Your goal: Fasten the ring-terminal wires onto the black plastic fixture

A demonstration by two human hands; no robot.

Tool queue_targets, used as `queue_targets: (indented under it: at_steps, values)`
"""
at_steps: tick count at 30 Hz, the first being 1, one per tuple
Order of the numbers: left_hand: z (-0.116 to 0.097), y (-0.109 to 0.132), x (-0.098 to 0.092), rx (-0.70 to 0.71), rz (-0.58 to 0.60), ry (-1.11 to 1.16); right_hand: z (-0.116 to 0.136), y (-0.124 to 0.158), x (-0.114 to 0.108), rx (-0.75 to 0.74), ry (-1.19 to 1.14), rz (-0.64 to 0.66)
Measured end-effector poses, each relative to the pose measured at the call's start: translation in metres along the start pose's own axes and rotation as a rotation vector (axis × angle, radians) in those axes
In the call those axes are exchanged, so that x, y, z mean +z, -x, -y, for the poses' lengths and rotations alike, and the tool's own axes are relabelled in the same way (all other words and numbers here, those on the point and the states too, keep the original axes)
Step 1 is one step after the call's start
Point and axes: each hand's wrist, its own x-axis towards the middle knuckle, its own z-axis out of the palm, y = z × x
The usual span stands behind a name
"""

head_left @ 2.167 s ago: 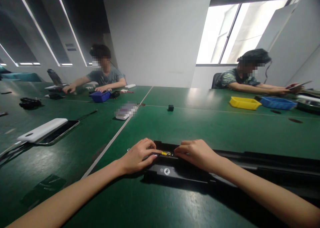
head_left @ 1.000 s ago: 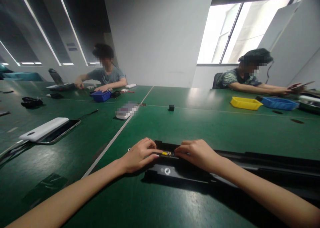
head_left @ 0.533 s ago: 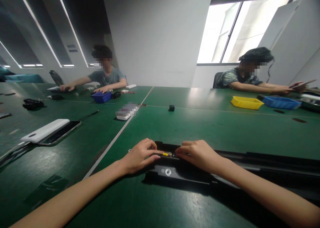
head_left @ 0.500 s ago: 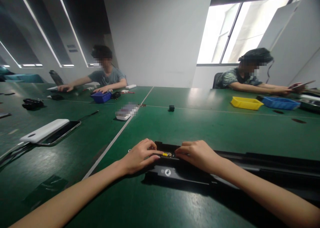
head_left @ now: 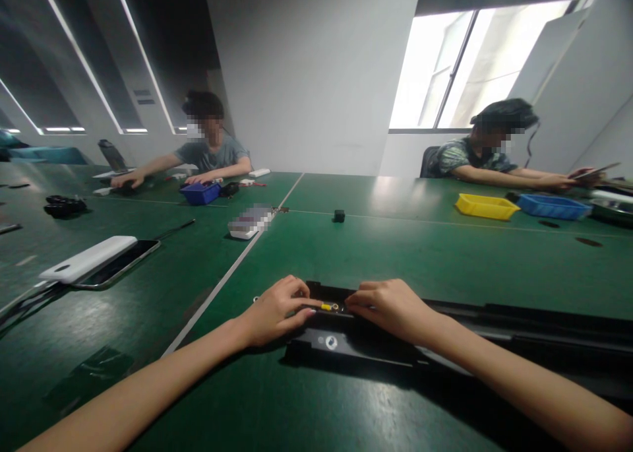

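A long black channel-shaped housing [head_left: 376,353] lies across the table in front of me, with a round white mark on its near side. My left hand [head_left: 277,312] is at its left end, fingers closed round a wire whose yellow-sleeved ring terminal [head_left: 330,307] pokes out past the index fingertip. A small metal ring [head_left: 256,299] shows on the other side of that hand. Just right of the terminal, my right hand [head_left: 393,307] reaches into the housing with its fingertips pressed together. What those fingertips pinch is hidden.
A white power bank [head_left: 91,255] and a phone [head_left: 123,264] lie at the left. Farther off are a small black cube [head_left: 339,216], a yellow bin [head_left: 487,206], a blue bin [head_left: 554,206] and a dark blue bin [head_left: 200,193]. Two people sit across the green table [head_left: 395,254].
My hands, the terminal and the housing stay almost in place. Across the table at the left, the co-worker's outstretched hand has shifted slightly.
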Motion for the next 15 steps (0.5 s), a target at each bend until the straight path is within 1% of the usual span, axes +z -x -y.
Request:
queue_targets:
  at_steps: [5, 15]
  values:
    - [-0.0012, -0.0006, 0.0002, 0.011, -0.017, 0.002, -0.0015, 0.0008, 0.0014, -0.009, -0.002, -0.016]
    - [-0.0016, -0.0014, -0.0001, 0.013, -0.024, 0.003, -0.0007, 0.0001, 0.0001, 0.002, 0.007, 0.003]
